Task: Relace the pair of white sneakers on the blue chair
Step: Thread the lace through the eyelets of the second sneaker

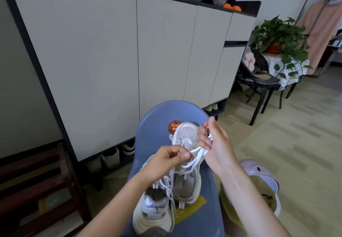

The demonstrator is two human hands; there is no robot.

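Between both hands' fingers: the lace.

The insole of the right-hand white sneaker on the blue chair carries the printed word "CECE", running lengthwise along the footbed. A round sticker on the chair's backrest has small lettering around its rim, probably a brand or slogan, but it is too small and blurred to read.
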